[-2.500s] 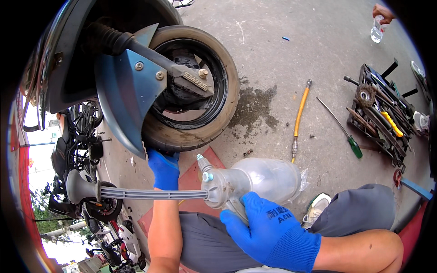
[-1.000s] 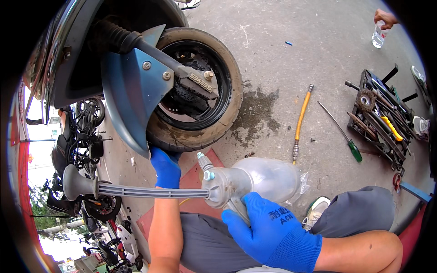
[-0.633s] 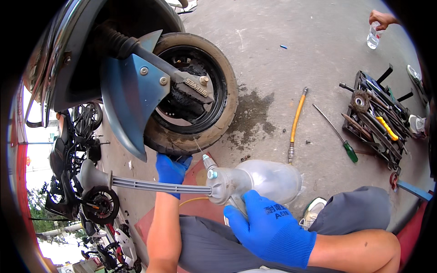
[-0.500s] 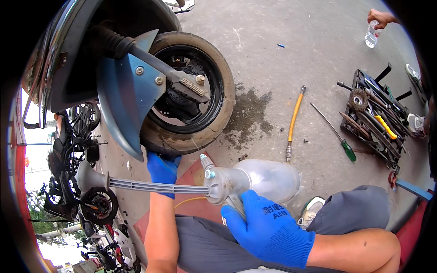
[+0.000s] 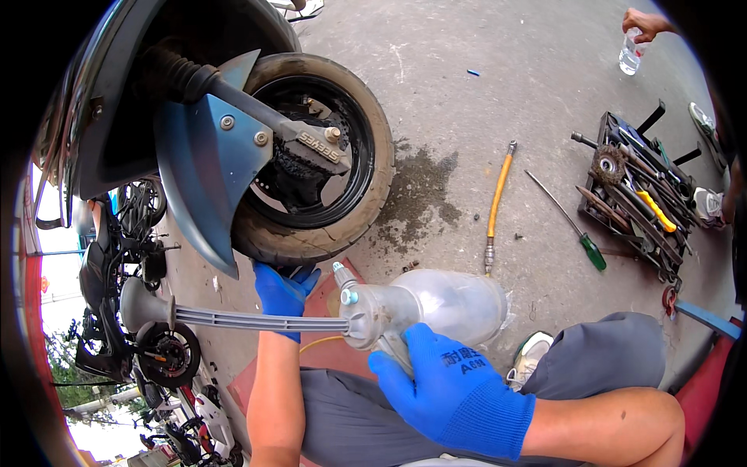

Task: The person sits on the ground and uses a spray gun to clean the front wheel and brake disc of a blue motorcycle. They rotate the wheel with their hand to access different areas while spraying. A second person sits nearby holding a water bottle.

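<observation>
My right hand [image 5: 451, 393], in a blue knit glove, is closed round the grip of a pump sprayer [image 5: 459, 307] lying on its side. The sprayer has a cloudy translucent bottle, a long grey plunger pointing left and a nozzle tipped toward the tyre. My left hand [image 5: 284, 292], gloved alike, is at the underside of the scooter's front wheel [image 5: 311, 241]. Its fingers are stretched out and slightly apart, partly hidden by the tyre, and I see nothing held. A blue fender [image 5: 198, 179] covers the wheel's left side.
A wet patch [image 5: 420, 187] darkens the concrete beside the tyre. Right of it lie a yellow hose [image 5: 500, 198], a green-handled screwdriver [image 5: 593, 253] and a tool tray [image 5: 638, 194] full of tools. Another person's hand [image 5: 646, 25] holds a clear bottle [image 5: 631, 54]. Parked motorcycles [image 5: 117, 288] stand left.
The view has shifted slightly, moving the scene a little left. My left fingers show more, spread beside the tyre. A thin streak between nozzle and tyre no longer shows.
</observation>
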Tool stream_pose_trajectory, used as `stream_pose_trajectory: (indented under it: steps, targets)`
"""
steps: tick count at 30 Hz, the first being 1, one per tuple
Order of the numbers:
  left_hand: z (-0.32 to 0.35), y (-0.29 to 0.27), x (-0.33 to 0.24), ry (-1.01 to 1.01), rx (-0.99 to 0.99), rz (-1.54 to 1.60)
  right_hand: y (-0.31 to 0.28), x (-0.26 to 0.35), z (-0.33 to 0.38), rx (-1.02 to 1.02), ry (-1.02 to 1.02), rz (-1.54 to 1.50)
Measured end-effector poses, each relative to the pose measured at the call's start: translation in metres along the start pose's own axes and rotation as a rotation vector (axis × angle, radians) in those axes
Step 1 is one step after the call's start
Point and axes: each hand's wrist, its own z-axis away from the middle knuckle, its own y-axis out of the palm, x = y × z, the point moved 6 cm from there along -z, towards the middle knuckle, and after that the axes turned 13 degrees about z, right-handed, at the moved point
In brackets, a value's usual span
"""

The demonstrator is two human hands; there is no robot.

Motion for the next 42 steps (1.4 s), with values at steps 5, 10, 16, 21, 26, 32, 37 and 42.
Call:
stream_pose_trajectory:
  steps: [5,10,16,21,26,32,37,42]
  targets:
    - [-0.009,0.002,-0.002,-0.016,0.184,0.124,0.003,0.003,0.000,-0.017,-0.099,0.044]
    - [0.001,0.012,-0.013,0.170,0.137,0.118,0.004,0.001,0.001,-0.014,-0.181,0.169]
    - [-0.022,-0.016,-0.042,0.455,0.172,-0.002,0.002,-0.001,-0.002,-0.038,-0.062,0.032]
    - [-0.014,0.002,0.005,0.021,0.189,0.112,0.002,-0.001,-0.001,-0.023,0.013,-0.011]
    - [-0.008,0.011,0.005,-0.079,0.257,0.193,0.004,-0.004,-0.001,0.006,0.026,0.006]
    - [-0.010,0.007,-0.014,0.073,0.151,0.191,0.005,-0.008,-0.001,0.035,0.059,0.007]
    - [-0.016,-0.004,-0.040,0.351,0.189,0.091,0.007,-0.006,-0.003,0.033,0.048,-0.005]
    - [-0.013,-0.003,-0.013,0.231,0.093,0.029,0.002,-0.003,-0.003,0.021,0.030,-0.002]
